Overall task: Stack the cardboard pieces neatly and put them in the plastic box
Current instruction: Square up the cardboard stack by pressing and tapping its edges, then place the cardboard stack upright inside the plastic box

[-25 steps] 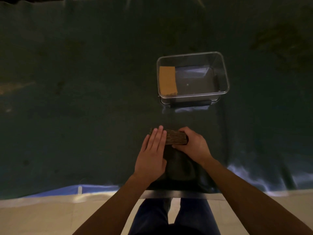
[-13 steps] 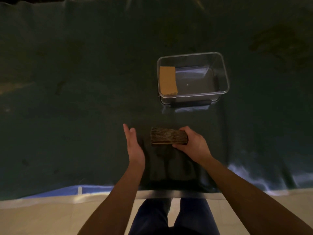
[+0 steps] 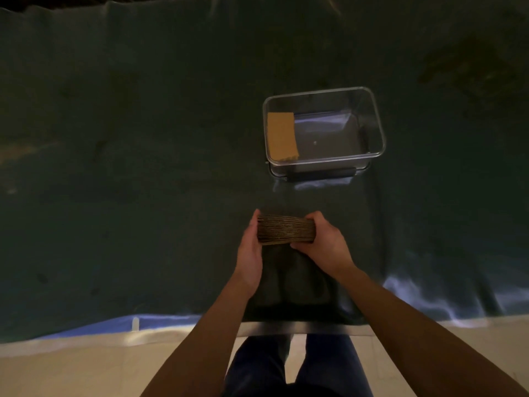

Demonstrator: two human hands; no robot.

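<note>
Near the front edge of the dark green cloth-covered table [image 3: 143,167], head view:

Stack: a brown bundle of corrugated cardboard pieces [image 3: 286,232] stands on edge, its ribbed edges facing up and towards the camera.

Left hand [image 3: 252,253]: flat against the bundle's left end, fingers together and straight, pressing inward.

Right hand [image 3: 323,245]: curled round the right end, fingers closed on the bundle, thumb on the near side.

Step in hand: squaring the bundle between both palms, by my reading, before the carry.

Box: a clear rectangular plastic box [image 3: 378,133] sits further back on the cloth, well apart from the hands, its dark handle [image 3: 322,173] on the near side.

Box contents: one tan flat cardboard piece [image 3: 282,136] lies against the left wall; the rest of the floor is bare.

Risk, slipping: squeezed only at the ends, middle pieces may drop out or fan apart on lifting.

Risk, fit: if the bundle tilts at the rim, pieces could catch and spill.

Risk, light: the scene is dim, so uneven edges may go unnoticed.
</note>
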